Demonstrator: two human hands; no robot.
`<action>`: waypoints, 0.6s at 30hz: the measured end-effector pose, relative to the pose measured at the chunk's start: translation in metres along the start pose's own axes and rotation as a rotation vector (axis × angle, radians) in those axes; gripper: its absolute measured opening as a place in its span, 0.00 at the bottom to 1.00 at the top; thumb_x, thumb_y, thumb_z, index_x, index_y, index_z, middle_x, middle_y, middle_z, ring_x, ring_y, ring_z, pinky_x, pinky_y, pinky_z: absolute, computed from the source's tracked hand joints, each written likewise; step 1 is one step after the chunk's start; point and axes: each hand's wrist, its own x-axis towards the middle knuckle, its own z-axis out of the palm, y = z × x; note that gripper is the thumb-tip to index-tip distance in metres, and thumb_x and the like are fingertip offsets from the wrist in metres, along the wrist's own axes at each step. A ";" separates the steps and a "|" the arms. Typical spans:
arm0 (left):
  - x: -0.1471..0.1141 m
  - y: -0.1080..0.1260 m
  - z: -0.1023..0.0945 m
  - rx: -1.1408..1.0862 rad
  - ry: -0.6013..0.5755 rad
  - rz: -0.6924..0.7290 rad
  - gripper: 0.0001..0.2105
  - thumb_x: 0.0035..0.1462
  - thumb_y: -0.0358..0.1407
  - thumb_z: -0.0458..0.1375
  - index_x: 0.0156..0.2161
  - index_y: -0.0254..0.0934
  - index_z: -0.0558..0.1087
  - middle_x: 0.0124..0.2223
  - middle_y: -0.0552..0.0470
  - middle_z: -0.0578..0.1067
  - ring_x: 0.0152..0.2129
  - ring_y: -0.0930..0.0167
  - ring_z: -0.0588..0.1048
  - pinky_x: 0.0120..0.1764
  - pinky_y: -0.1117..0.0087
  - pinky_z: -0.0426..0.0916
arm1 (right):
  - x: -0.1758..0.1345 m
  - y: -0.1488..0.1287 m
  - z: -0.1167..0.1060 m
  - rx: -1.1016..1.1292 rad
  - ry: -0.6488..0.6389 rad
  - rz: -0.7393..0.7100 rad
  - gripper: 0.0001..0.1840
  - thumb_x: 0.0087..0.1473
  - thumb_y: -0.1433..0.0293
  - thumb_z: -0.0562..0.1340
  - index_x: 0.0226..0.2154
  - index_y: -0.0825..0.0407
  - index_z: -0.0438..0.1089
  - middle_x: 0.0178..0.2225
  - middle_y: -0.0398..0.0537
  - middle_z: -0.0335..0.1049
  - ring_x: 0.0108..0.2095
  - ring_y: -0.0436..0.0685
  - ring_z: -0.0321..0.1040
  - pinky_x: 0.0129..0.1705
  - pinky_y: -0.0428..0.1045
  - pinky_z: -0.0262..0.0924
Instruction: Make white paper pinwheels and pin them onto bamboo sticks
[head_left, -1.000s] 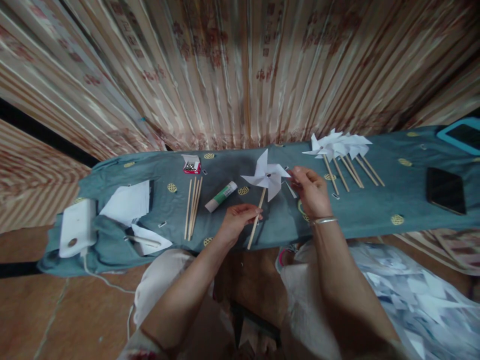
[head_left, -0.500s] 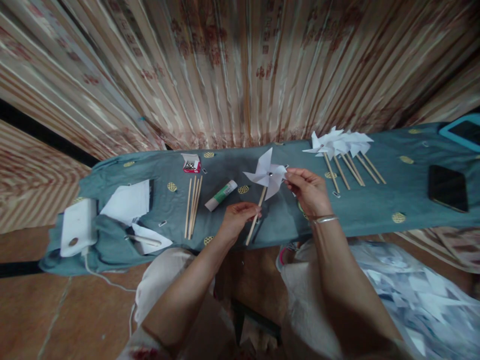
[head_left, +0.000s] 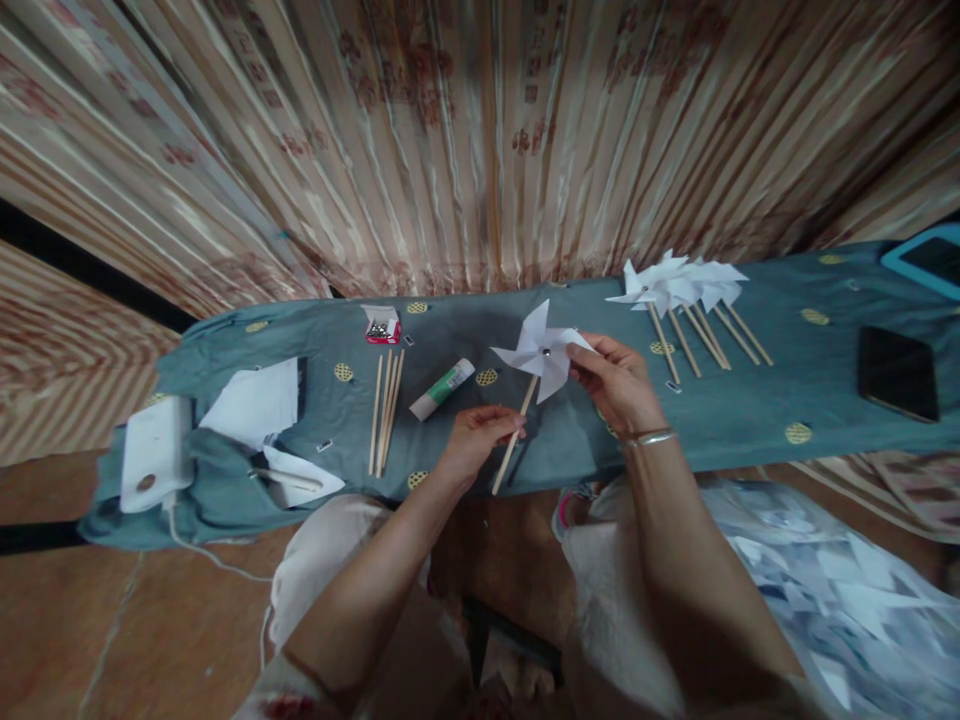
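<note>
A white paper pinwheel [head_left: 536,350] with a shiny pin at its centre is held above the cloth, its wooden stick [head_left: 513,452] slanting down toward me. My left hand [head_left: 480,440] pinches that stick between thumb and fingers, partway down. At the head, my right hand [head_left: 615,380] grips the right-hand paper blade, thumb on top. A glue stick [head_left: 442,389] lies left of the pinwheel. Further left are several loose wooden sticks [head_left: 387,412] and a small open red box of pins [head_left: 383,326]. Several finished-looking pinwheels [head_left: 675,285] lie overlapping at the right.
Green cloth [head_left: 562,450] covers the narrow table. At its left lie a white power bank-like box [head_left: 157,455] with a cable, paper sheets [head_left: 255,405] and a pen-like tool [head_left: 289,481]. A dark phone [head_left: 897,374] and blue-framed device [head_left: 926,262] lie right. A bag of paper pieces [head_left: 840,590] stands below.
The pinwheel's head has shifted slightly right and down. My right hand has moved further onto the blade, while my left hand keeps its pinch on the stick.
</note>
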 end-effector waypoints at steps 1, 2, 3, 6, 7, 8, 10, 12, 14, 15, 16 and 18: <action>0.000 0.000 0.000 0.001 -0.004 -0.003 0.13 0.34 0.42 0.71 0.23 0.35 0.78 0.23 0.51 0.76 0.22 0.74 0.71 0.32 0.73 0.65 | 0.000 0.000 0.000 -0.007 -0.002 -0.001 0.16 0.30 0.64 0.76 0.27 0.47 0.78 0.27 0.38 0.76 0.24 0.46 0.65 0.25 0.43 0.61; 0.000 -0.001 0.001 0.004 -0.008 -0.005 0.13 0.34 0.42 0.71 0.23 0.35 0.78 0.23 0.51 0.76 0.23 0.74 0.71 0.32 0.73 0.65 | 0.000 0.000 0.001 -0.012 -0.003 -0.003 0.16 0.30 0.65 0.76 0.27 0.47 0.78 0.27 0.39 0.76 0.25 0.47 0.66 0.26 0.44 0.61; -0.001 -0.001 0.001 0.008 -0.013 -0.005 0.13 0.34 0.42 0.71 0.23 0.35 0.78 0.23 0.51 0.76 0.23 0.74 0.71 0.32 0.73 0.64 | 0.000 0.000 0.001 -0.015 -0.008 -0.001 0.16 0.30 0.65 0.76 0.27 0.47 0.78 0.28 0.39 0.77 0.26 0.48 0.67 0.27 0.44 0.62; -0.001 -0.002 0.002 0.024 -0.029 -0.011 0.13 0.34 0.42 0.71 0.23 0.35 0.79 0.23 0.51 0.76 0.22 0.75 0.70 0.30 0.74 0.63 | -0.001 0.001 0.002 -0.013 -0.034 0.017 0.18 0.29 0.66 0.77 0.28 0.47 0.78 0.30 0.41 0.79 0.30 0.51 0.70 0.32 0.46 0.65; -0.001 -0.002 0.002 0.026 -0.033 -0.016 0.13 0.34 0.43 0.71 0.23 0.34 0.79 0.23 0.51 0.76 0.22 0.75 0.70 0.30 0.74 0.63 | -0.001 0.001 0.002 -0.014 -0.042 0.023 0.18 0.28 0.66 0.77 0.28 0.47 0.78 0.30 0.41 0.79 0.30 0.52 0.71 0.33 0.47 0.65; -0.002 -0.002 0.002 0.026 -0.035 -0.021 0.13 0.33 0.43 0.71 0.23 0.34 0.79 0.23 0.51 0.76 0.22 0.75 0.70 0.30 0.74 0.63 | -0.001 0.001 0.002 -0.020 -0.046 0.026 0.19 0.27 0.66 0.77 0.28 0.47 0.78 0.30 0.41 0.79 0.30 0.52 0.71 0.33 0.47 0.66; -0.002 -0.002 0.002 0.025 -0.034 -0.033 0.14 0.33 0.43 0.71 0.23 0.34 0.79 0.23 0.51 0.76 0.22 0.75 0.70 0.30 0.74 0.63 | -0.001 0.001 0.002 -0.035 -0.043 0.026 0.19 0.26 0.66 0.77 0.28 0.47 0.78 0.29 0.40 0.79 0.30 0.52 0.71 0.32 0.47 0.66; -0.002 -0.002 0.002 0.025 -0.031 -0.044 0.15 0.32 0.43 0.72 0.23 0.34 0.78 0.23 0.51 0.76 0.22 0.75 0.70 0.31 0.74 0.64 | 0.000 0.002 0.001 -0.041 -0.032 0.022 0.19 0.25 0.67 0.77 0.27 0.48 0.78 0.28 0.40 0.79 0.29 0.52 0.71 0.32 0.47 0.65; -0.003 -0.002 0.003 0.025 -0.031 -0.052 0.15 0.31 0.43 0.72 0.23 0.34 0.78 0.22 0.52 0.76 0.22 0.75 0.71 0.31 0.74 0.64 | 0.001 0.004 0.001 -0.043 -0.022 0.026 0.20 0.24 0.67 0.77 0.27 0.48 0.78 0.27 0.40 0.79 0.28 0.51 0.71 0.31 0.46 0.65; -0.003 -0.002 0.003 0.024 -0.032 -0.052 0.15 0.31 0.43 0.72 0.23 0.34 0.78 0.22 0.52 0.76 0.22 0.75 0.71 0.31 0.74 0.64 | 0.001 0.004 0.001 -0.042 -0.018 0.031 0.20 0.23 0.68 0.77 0.27 0.48 0.78 0.27 0.40 0.79 0.27 0.51 0.70 0.30 0.46 0.64; -0.003 -0.002 0.003 0.026 -0.034 -0.050 0.15 0.31 0.44 0.72 0.23 0.34 0.78 0.22 0.52 0.76 0.22 0.75 0.71 0.30 0.74 0.64 | 0.002 0.005 0.002 -0.042 -0.015 0.037 0.20 0.23 0.68 0.77 0.27 0.48 0.78 0.27 0.40 0.79 0.27 0.50 0.70 0.29 0.46 0.64; -0.003 -0.002 0.004 0.032 -0.039 -0.044 0.15 0.32 0.44 0.72 0.23 0.34 0.78 0.22 0.52 0.76 0.22 0.75 0.70 0.30 0.74 0.63 | 0.002 0.005 0.002 -0.041 -0.007 0.050 0.19 0.24 0.68 0.77 0.27 0.49 0.79 0.27 0.40 0.78 0.26 0.50 0.70 0.28 0.45 0.63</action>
